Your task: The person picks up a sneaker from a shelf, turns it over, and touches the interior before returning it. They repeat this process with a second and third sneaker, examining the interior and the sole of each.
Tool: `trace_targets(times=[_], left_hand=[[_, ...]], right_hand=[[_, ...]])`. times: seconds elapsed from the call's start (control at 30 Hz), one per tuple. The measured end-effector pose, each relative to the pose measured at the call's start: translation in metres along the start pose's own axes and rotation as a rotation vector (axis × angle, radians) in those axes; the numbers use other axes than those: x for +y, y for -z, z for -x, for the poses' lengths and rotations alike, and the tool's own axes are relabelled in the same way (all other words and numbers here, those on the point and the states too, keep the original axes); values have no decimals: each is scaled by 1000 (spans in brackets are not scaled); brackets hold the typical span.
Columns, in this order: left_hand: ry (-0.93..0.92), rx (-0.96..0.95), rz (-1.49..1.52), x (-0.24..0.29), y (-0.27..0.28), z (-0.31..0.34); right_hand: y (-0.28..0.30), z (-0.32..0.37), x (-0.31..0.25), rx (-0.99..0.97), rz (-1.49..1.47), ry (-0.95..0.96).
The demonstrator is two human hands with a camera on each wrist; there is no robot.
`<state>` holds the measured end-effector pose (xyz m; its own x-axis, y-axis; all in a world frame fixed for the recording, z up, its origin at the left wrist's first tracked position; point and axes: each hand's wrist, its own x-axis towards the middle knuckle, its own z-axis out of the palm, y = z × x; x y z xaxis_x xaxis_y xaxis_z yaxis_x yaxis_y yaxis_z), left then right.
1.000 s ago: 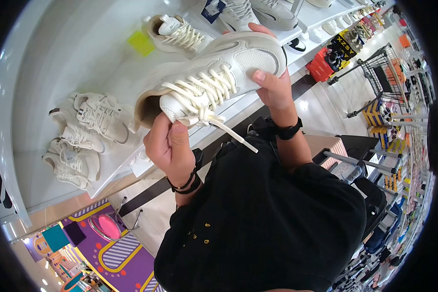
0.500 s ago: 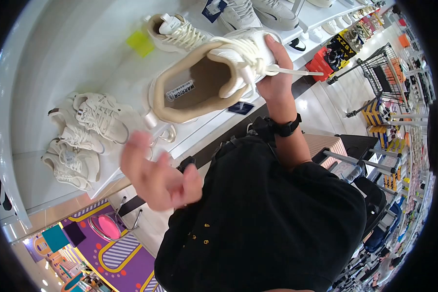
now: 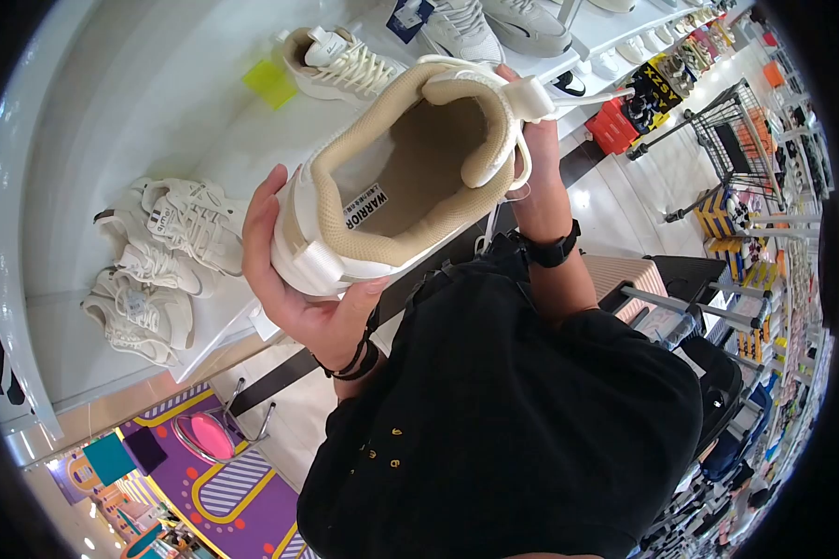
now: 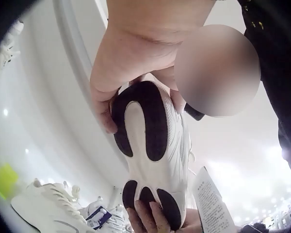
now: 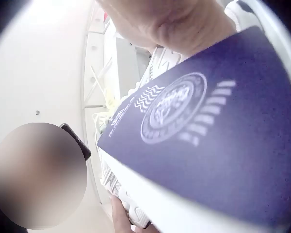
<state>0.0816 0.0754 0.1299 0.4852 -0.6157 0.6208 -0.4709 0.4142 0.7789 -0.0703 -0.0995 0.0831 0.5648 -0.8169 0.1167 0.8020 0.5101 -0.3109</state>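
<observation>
A white sneaker point(image 3: 405, 177) with a beige lining and a WARRIOR label on the insole is held up between both hands, its opening toward the head camera. My left hand point(image 3: 298, 306) cups the heel, fingers on the far side and thumb on the near side. At the toe end my right hand point(image 3: 543, 160) grips the shoe, partly hidden behind it; its fingers point(image 4: 148, 216) show on the sole in the left wrist view. That view shows the black and white sole point(image 4: 140, 167). A blue hang tag point(image 5: 208, 126) covers much of the right wrist view.
White shelving point(image 3: 75, 359) bears several white sneakers point(image 3: 154, 252) at left and another sneaker point(image 3: 345, 65) behind the held one. A yellow-green card point(image 3: 270, 84) lies near it. A shopping cart point(image 3: 741, 140) and a pink suitcase point(image 3: 625, 279) stand to the right.
The sneaker has turned from side-on to opening-up, heel toward the left hand. My left hand left the tongue, swung free, then took hold of the heel. The right hand keeps the toe end.
</observation>
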Motion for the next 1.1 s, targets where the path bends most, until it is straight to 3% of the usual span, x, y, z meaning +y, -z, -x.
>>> trace_targets(times=[0.23, 0.3, 0.33, 0.4, 0.5, 0.57, 0.7, 0.8, 0.83, 0.9, 0.97, 1.03, 1.1], left_hand=[[-53, -22, 3, -3, 2, 0], [-146, -58, -19, -5, 5, -1], [-150, -53, -18, -8, 7, -2], [-133, 42, 3, -14, 14, -5], [5, 195, 33, -20, 34, -19], [-91, 152, 55, -33, 44, -18], [263, 228, 235, -27, 35, -23], [307, 207, 224, -39, 40, -15], [298, 173, 191, -38, 41, -11], [276, 140, 209, -41, 44, -2], [377, 140, 181, -40, 45, 6], [398, 142, 188, -42, 43, 11], [454, 5, 183, -52, 42, 18]], right_hand=[[-1, 3, 1, -12, 36, 37], [-16, 8, 3, 221, 381, 137], [-12, 7, 0, 215, 384, 137], [8, 6, -7, 1, 329, -46], [17, 18, -19, -100, 601, -276], [17, 20, -13, -256, 703, -407], [-8, 27, 18, -264, 575, -550], [-15, 21, 41, -144, 662, -334], [-21, 17, 47, -159, 669, -338], [-41, 9, 61, 1, 645, -274], [-43, -7, 84, -1, 675, -258], [-41, -23, 112, 53, 729, -120], [-33, -38, 133, 53, 741, -91]])
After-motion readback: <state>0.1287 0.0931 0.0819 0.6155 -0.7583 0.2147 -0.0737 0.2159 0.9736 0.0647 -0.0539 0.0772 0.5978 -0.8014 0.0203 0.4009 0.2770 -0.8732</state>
